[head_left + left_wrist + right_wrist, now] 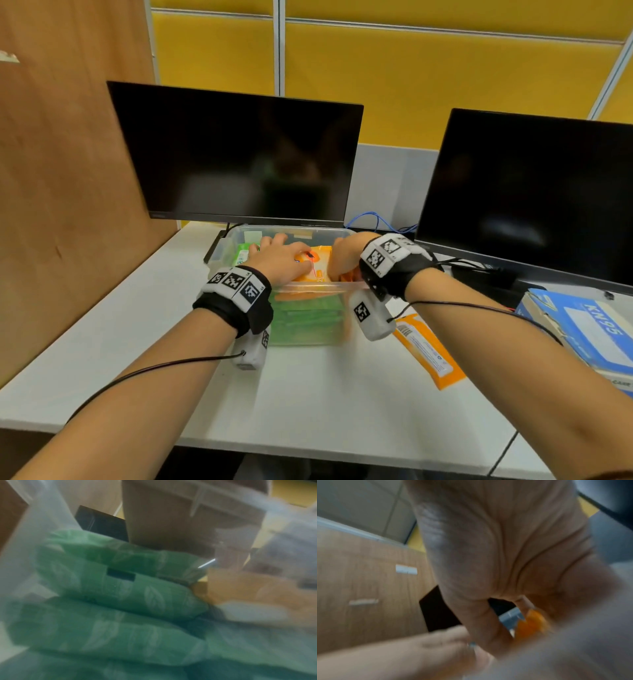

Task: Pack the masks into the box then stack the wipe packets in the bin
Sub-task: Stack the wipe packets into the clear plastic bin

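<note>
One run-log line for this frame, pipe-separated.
phase: stacking wipes | left hand: flat on orange packet in bin | right hand: gripping packet's right end | spare orange packet on table | KN95 box at right

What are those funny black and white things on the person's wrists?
Each bare forearm wears a black fabric wrist strap topped with white blocks printed with black square-pattern markers. A white camera pod hangs under each wrist, and a thin black cable runs back along each arm.
</note>
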